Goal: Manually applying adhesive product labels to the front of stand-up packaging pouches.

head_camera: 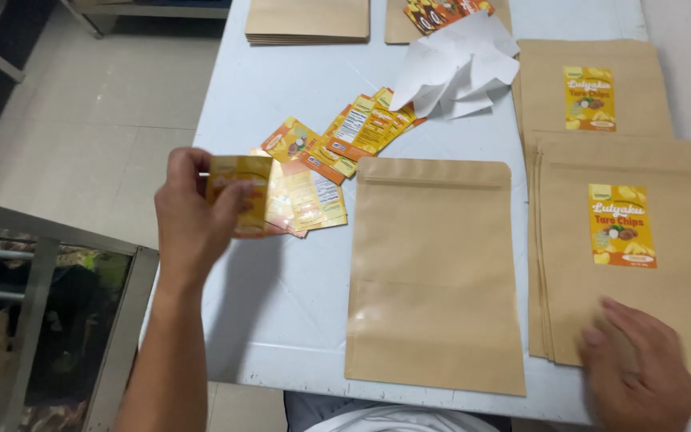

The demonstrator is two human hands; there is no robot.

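At nine o'clock, the left hand (pixel 193 210) pinches a yellow sticker label (pixel 237 192) by its edge — thin, light, floppy, likely tacky-backed, best held at the edges. More labels (pixel 345 132) fan toward twelve. An unlabelled kraft pouch (pixel 433 272) lies flat at centre, apparently empty. At four o'clock, the right hand (pixel 637 372) presses flat, fingers loosely together, on a stack of labelled pouches (pixel 665 240).

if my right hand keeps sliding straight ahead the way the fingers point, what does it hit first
Probably the yellow sticker on the top labelled kraft bag. The right hand already rests flat on that bag stack, fingers pointing up-left along it, so it might pass just left of the sticker.
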